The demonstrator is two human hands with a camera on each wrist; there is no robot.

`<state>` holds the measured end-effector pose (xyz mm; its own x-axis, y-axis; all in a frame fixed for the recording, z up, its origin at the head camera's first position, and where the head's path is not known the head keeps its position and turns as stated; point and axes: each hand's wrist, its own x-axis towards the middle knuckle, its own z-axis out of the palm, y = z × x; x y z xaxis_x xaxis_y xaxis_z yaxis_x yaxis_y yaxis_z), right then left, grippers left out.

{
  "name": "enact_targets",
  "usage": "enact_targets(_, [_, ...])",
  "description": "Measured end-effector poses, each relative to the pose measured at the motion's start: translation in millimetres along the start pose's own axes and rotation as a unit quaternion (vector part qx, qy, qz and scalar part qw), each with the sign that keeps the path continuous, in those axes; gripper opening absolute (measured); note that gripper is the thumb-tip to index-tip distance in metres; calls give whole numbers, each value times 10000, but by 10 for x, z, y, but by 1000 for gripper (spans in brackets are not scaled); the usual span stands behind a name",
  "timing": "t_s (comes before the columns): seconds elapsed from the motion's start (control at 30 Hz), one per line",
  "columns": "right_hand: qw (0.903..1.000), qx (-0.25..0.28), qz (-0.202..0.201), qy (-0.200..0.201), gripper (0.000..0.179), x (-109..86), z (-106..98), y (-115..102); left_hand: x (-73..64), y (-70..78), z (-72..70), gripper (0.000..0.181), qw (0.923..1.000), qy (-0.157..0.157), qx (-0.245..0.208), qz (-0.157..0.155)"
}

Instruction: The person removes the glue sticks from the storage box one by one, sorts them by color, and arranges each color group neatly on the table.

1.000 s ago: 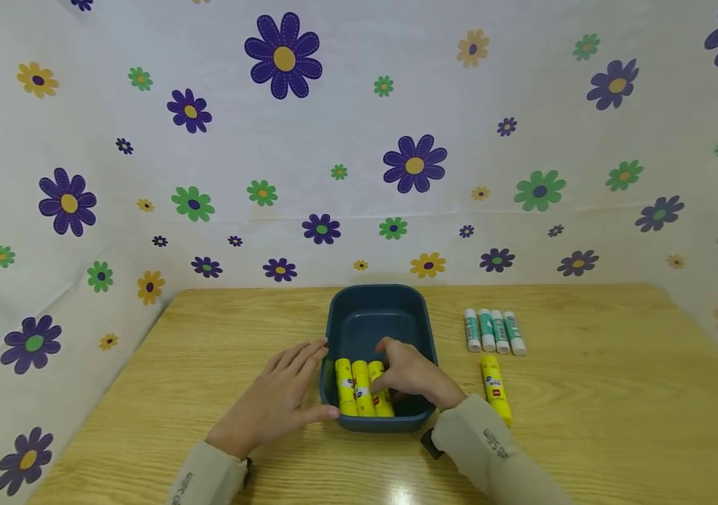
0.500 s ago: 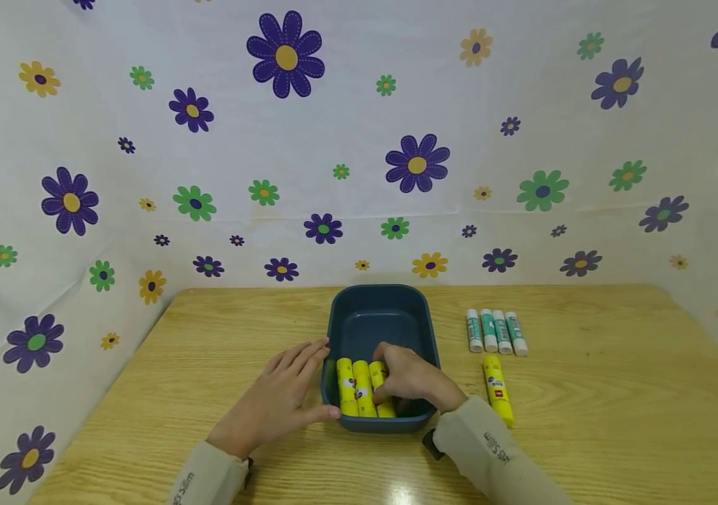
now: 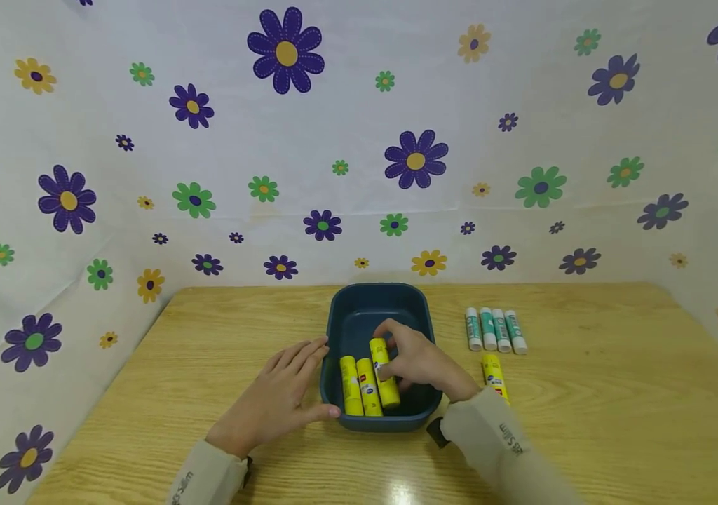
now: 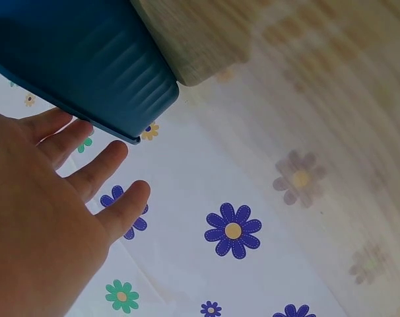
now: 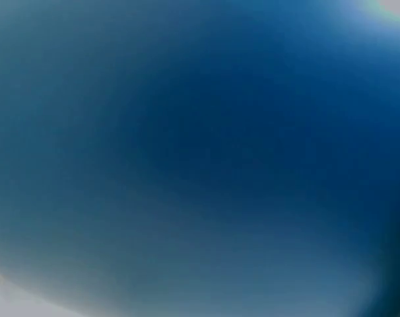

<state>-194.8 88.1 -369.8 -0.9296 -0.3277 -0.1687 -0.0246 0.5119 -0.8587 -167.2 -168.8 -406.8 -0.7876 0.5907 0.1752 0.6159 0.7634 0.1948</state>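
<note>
My right hand (image 3: 421,359) reaches into the dark blue bin (image 3: 379,423) and pinches a yellow glue stick (image 3: 385,372) between thumb and fingers. That stick is raised and tilted a little above two others, a leftmost yellow glue stick (image 3: 350,386) and a middle yellow glue stick (image 3: 369,388), which lie side by side at the bin's near end. My left hand (image 3: 280,394) rests against the bin's left side with fingers straight and the thumb at the near rim. In the left wrist view its fingertips touch the bin's rim (image 4: 107,124). Only blurred blue fills the right wrist view.
To the right of the bin, several white-and-green glue sticks (image 3: 495,330) lie in a row on the wooden table (image 3: 586,393). Nearer, another yellow glue stick (image 3: 494,376) lies partly behind the right sleeve. A flower-print cloth (image 3: 334,105) stands behind the table.
My right hand has lifted the rightmost yellow glue stick in the bin up and away from its neighbours. The other two have shifted slightly. My left hand has stayed in place.
</note>
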Motion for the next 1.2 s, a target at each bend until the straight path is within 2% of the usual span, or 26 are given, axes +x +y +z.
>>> enact_targets(0.47, [9994, 311, -139, 37, 56, -43, -274, -69, 11, 6, -17, 89, 10000, -27, -48, -71])
enact_targets(0.63, [9993, 380, -46, 35, 58, -86, -380, -92, 13, 4, -16, 90, 10000, -22, -52, -47])
enact_targets(0.9, [9991, 413, -113, 61, 63, -191, -577, -104, 10, 5, -29, 89, 10000, -31, -68, -52])
enact_targets(1.2, [9990, 342, -216, 177, 66, -298, -804, -3, 22, 7, -48, 90, 9999, -50, -61, -66])
